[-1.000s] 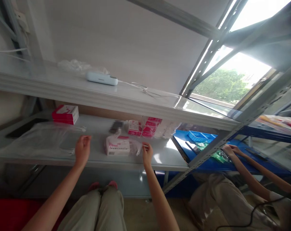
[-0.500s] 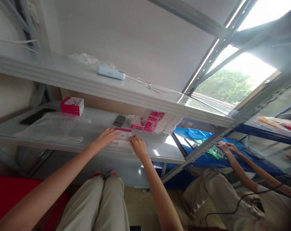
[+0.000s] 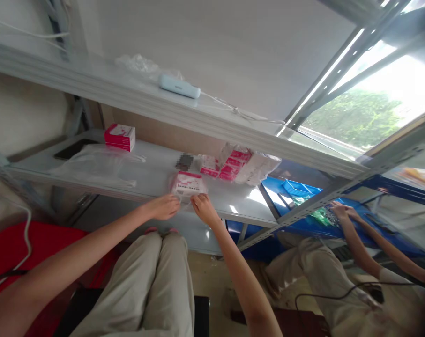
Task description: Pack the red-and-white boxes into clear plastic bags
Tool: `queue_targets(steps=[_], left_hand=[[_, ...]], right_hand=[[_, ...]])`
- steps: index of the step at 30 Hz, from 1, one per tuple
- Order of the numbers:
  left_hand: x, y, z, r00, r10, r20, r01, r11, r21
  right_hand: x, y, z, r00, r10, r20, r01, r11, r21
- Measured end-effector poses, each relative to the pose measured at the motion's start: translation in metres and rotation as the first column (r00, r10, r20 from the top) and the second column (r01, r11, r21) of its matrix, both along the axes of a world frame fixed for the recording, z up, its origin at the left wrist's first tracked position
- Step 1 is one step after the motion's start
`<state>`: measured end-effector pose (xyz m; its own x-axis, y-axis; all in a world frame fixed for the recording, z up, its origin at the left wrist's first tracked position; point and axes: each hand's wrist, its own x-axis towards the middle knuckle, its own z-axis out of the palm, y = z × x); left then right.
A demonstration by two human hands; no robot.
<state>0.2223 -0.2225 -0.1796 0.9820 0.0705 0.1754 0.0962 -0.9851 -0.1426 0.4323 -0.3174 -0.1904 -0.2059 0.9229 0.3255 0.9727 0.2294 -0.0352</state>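
A pink-and-white box (image 3: 189, 181) lies on the lower shelf, inside what looks like a clear plastic bag (image 3: 184, 202) whose near end reaches toward me. My left hand (image 3: 165, 206) is closed at the bag's near left side, fingertips pinched on the film. On the right side, my right hand (image 3: 203, 208) pinches the film close to the box's front corner. Both hands hover around the shelf's front edge, a short gap apart. Behind the box lies a dark, pixelated flat item (image 3: 184, 162). Bagged pink boxes (image 3: 234, 164) sit to its right.
A stack of pink-and-white boxes (image 3: 120, 137), a clear bag (image 3: 93, 164) and a dark tablet-like slab (image 3: 77, 149) occupy the left. Overhead, an upper shelf (image 3: 128, 103) carries a light-blue device (image 3: 179, 86) with a cable. At right, a co-worker's hands (image 3: 342, 210) work beside blue trays (image 3: 296, 188).
My left hand has come off the box's far left corner and moved nearer to me. Both hands now pinch the bag's near end. The camera view has shifted.
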Motion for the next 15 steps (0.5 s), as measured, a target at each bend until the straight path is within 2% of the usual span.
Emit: queue_targets(steps=[3, 7, 10, 12, 15], left_hand=[[-0.006, 0.015, -0.008, 0.965, 0.259, 0.037, -0.257, 0.965, -0.056], [-0.009, 0.034, -0.019, 0.836, 0.545, 0.067, -0.528, 0.832, -0.171], [0.000, 0.038, -0.022, 0.749, 0.662, 0.036, -0.634, 0.731, -0.254], [0.010, 0.041, -0.019, 0.714, 0.700, 0.020, -0.665, 0.687, -0.294], [0.026, 0.052, -0.012, 0.662, 0.749, 0.030, -0.681, 0.618, -0.394]], right_hand=[[0.010, -0.009, -0.009, 0.990, -0.142, 0.024, 0.144, 0.987, -0.069], [0.026, -0.009, -0.015, 0.899, -0.410, -0.151, 0.396, 0.911, -0.118], [0.034, 0.002, -0.014, 0.793, -0.554, -0.253, 0.528, 0.832, -0.169], [0.036, 0.014, -0.012, 0.736, -0.612, -0.289, 0.588, 0.790, -0.173], [0.038, 0.036, -0.008, 0.698, -0.644, -0.314, 0.624, 0.761, -0.176]])
